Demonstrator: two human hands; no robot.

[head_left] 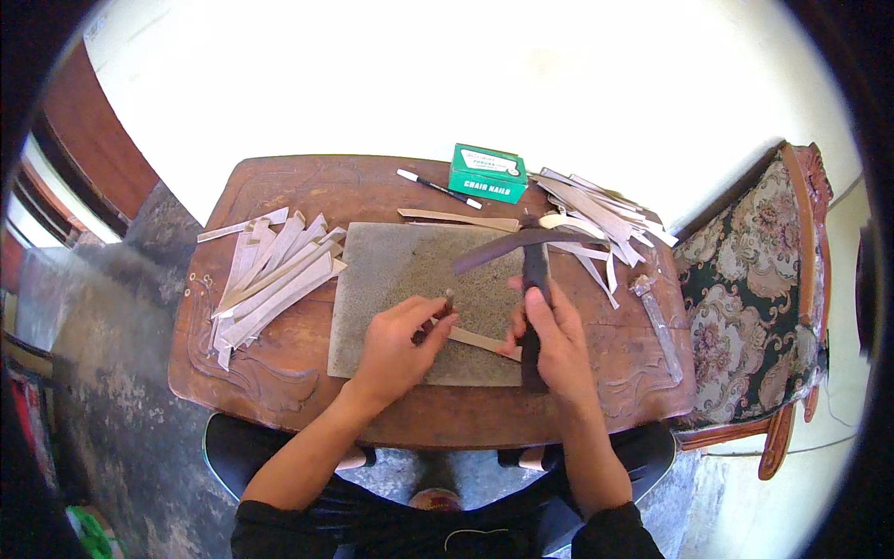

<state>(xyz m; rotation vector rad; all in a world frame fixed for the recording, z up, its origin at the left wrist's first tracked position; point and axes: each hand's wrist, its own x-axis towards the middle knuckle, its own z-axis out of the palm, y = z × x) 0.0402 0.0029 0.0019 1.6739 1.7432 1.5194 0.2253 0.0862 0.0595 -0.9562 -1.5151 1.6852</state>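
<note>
My right hand (556,340) is wrapped round the dark handle of a hammer (534,270), its long, slightly curved head raised over the far right part of a grey stone slab (368,256). My left hand (399,347) pinches a short dark metal rod (449,300) upright above the slab; its lower end is hidden by my fingers. Between the two hands a narrow beige strip (477,340) lies slanted across the slab. One end of it sits by my left fingers, the other beside the hammer handle. Another strip (456,219) lies along the slab's far edge.
The slab rests on a carved wooden table (307,172). Piles of pale strips lie left (279,275) and far right (601,210). At the back are a green box (488,175) and a marker pen (438,188). Right lie a second hammer-like tool (659,326) and a patterned chair (745,279).
</note>
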